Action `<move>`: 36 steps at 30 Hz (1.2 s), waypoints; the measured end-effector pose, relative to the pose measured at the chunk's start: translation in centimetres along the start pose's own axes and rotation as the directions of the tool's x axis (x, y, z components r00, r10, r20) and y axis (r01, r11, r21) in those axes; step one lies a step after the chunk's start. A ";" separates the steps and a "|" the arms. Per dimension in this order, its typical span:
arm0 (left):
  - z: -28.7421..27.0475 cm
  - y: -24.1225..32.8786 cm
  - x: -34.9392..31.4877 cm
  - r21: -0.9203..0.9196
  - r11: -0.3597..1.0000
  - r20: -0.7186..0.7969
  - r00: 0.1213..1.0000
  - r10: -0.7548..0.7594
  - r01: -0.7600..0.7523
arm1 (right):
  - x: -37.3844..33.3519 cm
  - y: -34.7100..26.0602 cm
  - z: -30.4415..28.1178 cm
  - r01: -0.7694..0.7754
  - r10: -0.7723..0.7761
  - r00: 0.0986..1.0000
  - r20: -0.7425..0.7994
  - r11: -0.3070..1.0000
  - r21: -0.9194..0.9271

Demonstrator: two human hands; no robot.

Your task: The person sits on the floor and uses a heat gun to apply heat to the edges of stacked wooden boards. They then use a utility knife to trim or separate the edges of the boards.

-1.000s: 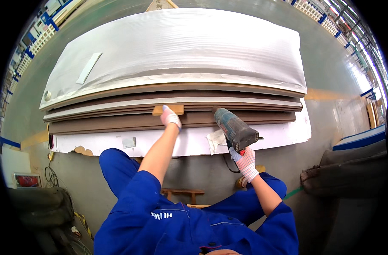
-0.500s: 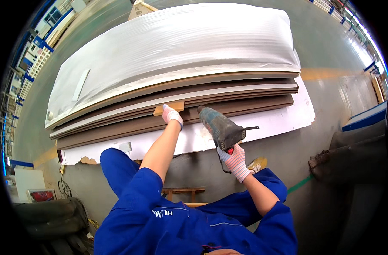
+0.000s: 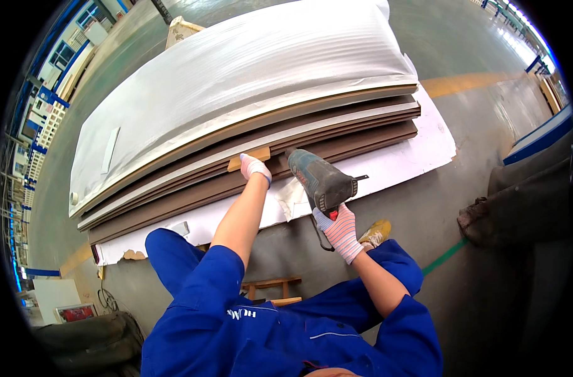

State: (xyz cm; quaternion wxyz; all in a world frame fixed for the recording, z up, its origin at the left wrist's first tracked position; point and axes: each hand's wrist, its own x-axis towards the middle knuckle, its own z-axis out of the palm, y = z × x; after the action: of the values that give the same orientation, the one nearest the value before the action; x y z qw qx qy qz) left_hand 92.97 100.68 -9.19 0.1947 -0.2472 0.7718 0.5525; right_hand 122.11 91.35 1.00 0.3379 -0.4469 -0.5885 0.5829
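My left hand (image 3: 255,169), in a striped knit glove, grips a small wooden block (image 3: 259,154) against the front edges of the stacked brown panels (image 3: 362,139). In my gloved right hand (image 3: 343,234) is a blue-grey and dark power drill (image 3: 316,177), held by its rear handle near a red trigger. Its nose points at the panel edges, just right of the block. Whether the tip touches a panel is hidden by the tool body. A thin rod sticks out on the drill's right side. White foam wrap (image 3: 236,75) covers the top of the stack.
White sheeting (image 3: 418,151) lies under the stack, its near edge torn. A light strip (image 3: 110,151) rests on the wrap. Below me is a low wooden stool (image 3: 270,284). Dark padded bundles (image 3: 518,213) stand at right, another (image 3: 91,342) at lower left, near a cable (image 3: 107,300).
The view has turned, so the stack now slants up more toward the right. Both hands keep their holds, and the drill still points at the panel edges.
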 end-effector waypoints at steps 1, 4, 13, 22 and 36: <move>0.4 0.3 -1.3 0.051 0.997 -0.052 0.997 -0.062 0.065 | 0.0 0.7 -0.2 -0.015 0.015 1.000 -0.021 1.000 0.017; 0.3 0.1 -3.8 0.088 0.996 -0.063 0.998 0.004 0.001 | 0.3 1.7 -1.3 -0.032 0.029 0.993 -0.112 0.999 -0.029; 0.4 -0.8 -3.7 -0.158 0.987 0.063 0.997 0.047 -0.036 | -0.1 1.4 -2.4 -0.003 -0.009 0.993 -0.116 0.994 -0.106; 5.0 -3.5 -10.0 -0.017 0.999 -0.036 0.998 -0.050 0.049 | 1.3 3.5 -4.1 -0.018 0.043 0.974 -0.224 0.994 0.111; 6.6 -3.5 -13.8 0.025 0.993 -0.056 0.992 -0.116 0.117 | 2.0 1.5 -4.3 -0.160 0.291 0.923 -0.251 0.885 0.437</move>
State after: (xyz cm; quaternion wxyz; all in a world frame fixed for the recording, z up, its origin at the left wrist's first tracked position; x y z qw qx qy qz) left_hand 106.28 108.33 -5.99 0.2088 -0.3042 0.7688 0.5224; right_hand 125.50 94.70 -0.34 0.4408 -0.5180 -0.3365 0.6512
